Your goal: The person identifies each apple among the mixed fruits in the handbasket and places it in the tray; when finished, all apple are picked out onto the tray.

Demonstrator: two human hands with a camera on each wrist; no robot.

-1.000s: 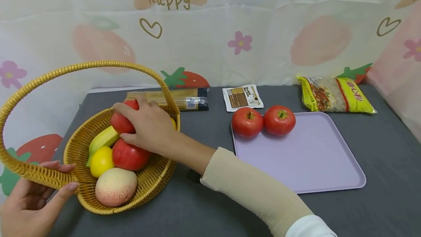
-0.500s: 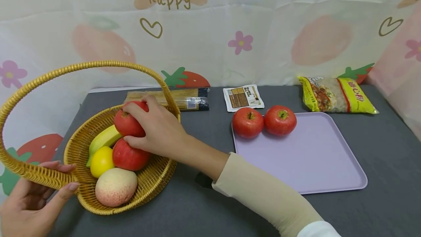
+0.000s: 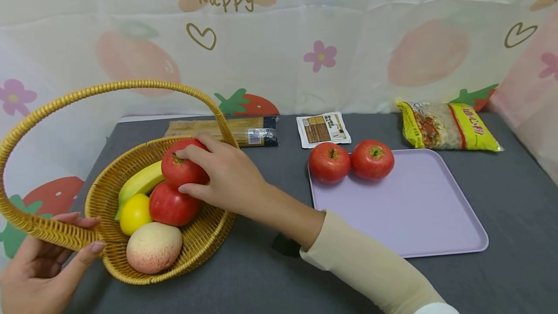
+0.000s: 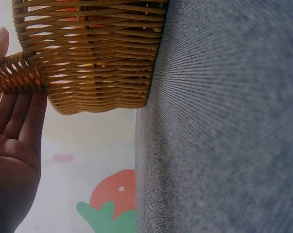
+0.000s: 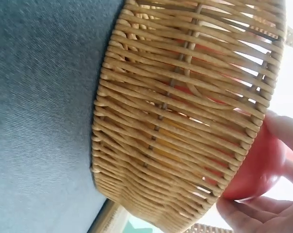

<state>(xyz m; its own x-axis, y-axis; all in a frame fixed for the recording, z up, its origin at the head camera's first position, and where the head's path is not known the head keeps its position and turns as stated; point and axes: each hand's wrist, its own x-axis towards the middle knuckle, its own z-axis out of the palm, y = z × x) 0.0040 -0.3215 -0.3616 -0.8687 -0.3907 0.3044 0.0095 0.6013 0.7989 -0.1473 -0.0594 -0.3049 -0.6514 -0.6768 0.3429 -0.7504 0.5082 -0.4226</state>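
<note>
In the head view, my left hand point(image 3: 48, 270) holds the wicker basket point(image 3: 209, 234) by the lower end of its handle point(image 3: 61, 233), fingers behind and thumb in front. My right hand point(image 3: 231, 178) grips a red apple point(image 3: 180, 166) at the basket's right side, above another red apple point(image 3: 174, 205). A banana point(image 3: 138, 185), a yellow lemon-like fruit point(image 3: 135, 214) and a peach point(image 3: 153, 247) lie in the basket too. The right wrist view shows the gripped apple point(image 5: 260, 167) at the rim, with fingers and thumb around it.
Two red apples point(image 3: 329, 163) sit at the back left corner of a lilac tray point(image 3: 414, 217). Along the back lie a noodle pack point(image 3: 218, 127), a small white-edged sachet point(image 3: 323, 130) and a yellow food bag point(image 3: 449, 126). A printed cloth point(image 3: 348, 38) hangs behind.
My right hand has moved right and slightly down with the apple, which now shows its stem end more. The left hand and basket have stayed in place.
</note>
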